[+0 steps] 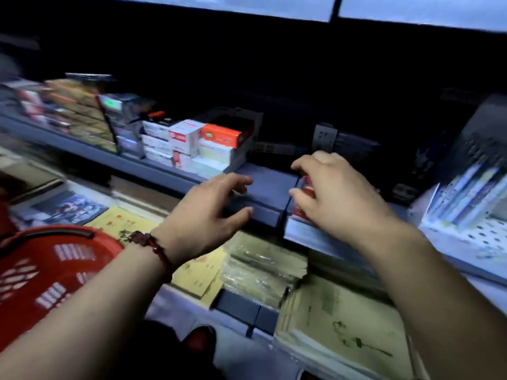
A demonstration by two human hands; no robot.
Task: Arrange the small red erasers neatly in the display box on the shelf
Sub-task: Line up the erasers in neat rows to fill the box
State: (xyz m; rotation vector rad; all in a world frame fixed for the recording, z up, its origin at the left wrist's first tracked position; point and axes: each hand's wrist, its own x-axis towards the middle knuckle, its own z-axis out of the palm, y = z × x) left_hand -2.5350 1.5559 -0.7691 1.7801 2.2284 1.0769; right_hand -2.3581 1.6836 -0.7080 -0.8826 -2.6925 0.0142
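Left hand [208, 212] loose-fingered at shelf edge [266, 213], right hand [337, 196] pinching red erasers [306, 185]

Red erasers [306, 185]: mostly hidden under right hand [338, 200]; only a red-and-white sliver shows between thumb and forefinger, count unreadable. Display box [301, 233]: pale front edge only, rest covered by the hand. Back of shelf [301, 105]: too dark to make out. Packets [68, 111] far left: motion-smeared. Print on stacked boxes [211, 144]: illegible. Red basket [46, 270]: cut by left edge
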